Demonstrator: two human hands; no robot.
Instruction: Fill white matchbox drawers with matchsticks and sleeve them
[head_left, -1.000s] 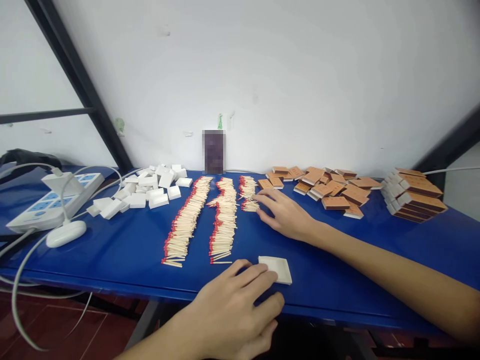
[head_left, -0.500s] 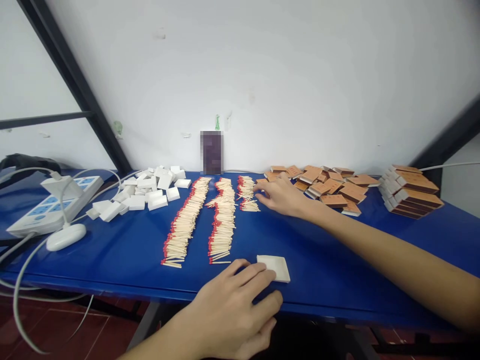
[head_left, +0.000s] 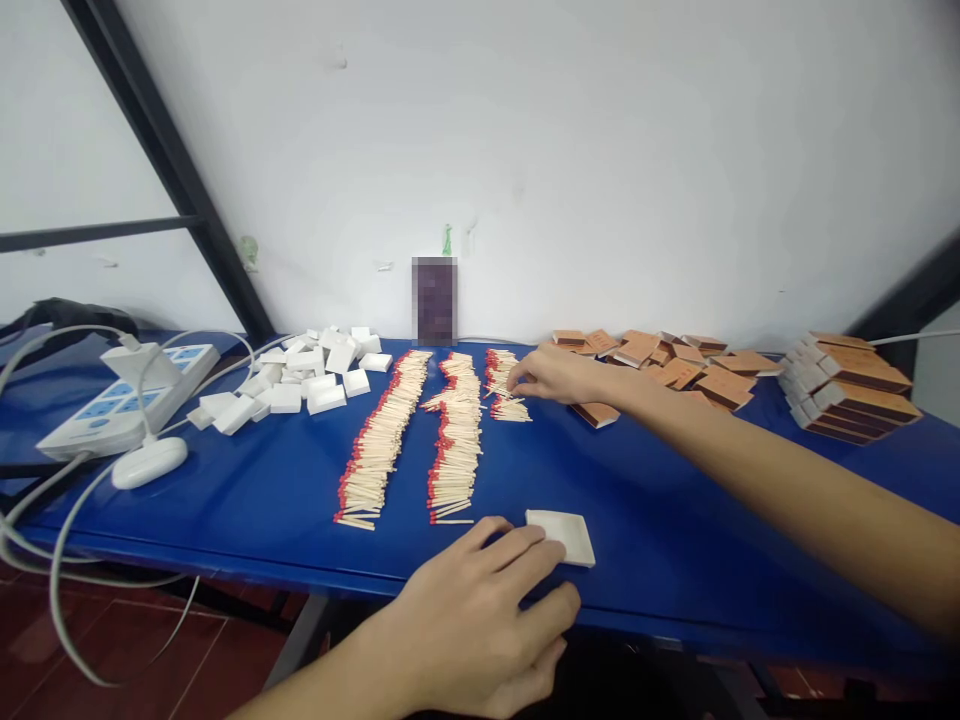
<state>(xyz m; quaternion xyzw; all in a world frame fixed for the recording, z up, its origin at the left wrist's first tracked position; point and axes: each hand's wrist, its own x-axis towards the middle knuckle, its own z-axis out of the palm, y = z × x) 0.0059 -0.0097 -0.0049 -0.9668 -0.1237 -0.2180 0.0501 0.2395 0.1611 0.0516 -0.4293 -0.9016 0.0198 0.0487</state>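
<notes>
My left hand [head_left: 491,625] is at the table's front edge, its fingertips on the left side of a white matchbox tray [head_left: 576,538]. The part of the tray I see inside holds no matches. Farther back, my right hand [head_left: 561,374] has its thumb and fingers bent together at the short right-hand row of matches [head_left: 511,408]. The matches at the fingertips are partly covered. Two longer rows of red-tipped matches, the left row [head_left: 381,440] and the middle row [head_left: 456,440], lie to the left.
White matchbox trays [head_left: 285,398] are heaped at the back left, near a power strip [head_left: 112,405] with cables. Orange matchbox sleeves [head_left: 637,350] lie loose behind my right arm. Stacked matchboxes [head_left: 855,390] stand at the right. A dark pixelated rectangle [head_left: 435,300] stands against the wall.
My right hand's fingers have moved left onto the short match row and closed together. My left hand stays at the tray. The whole view has shifted slightly.
</notes>
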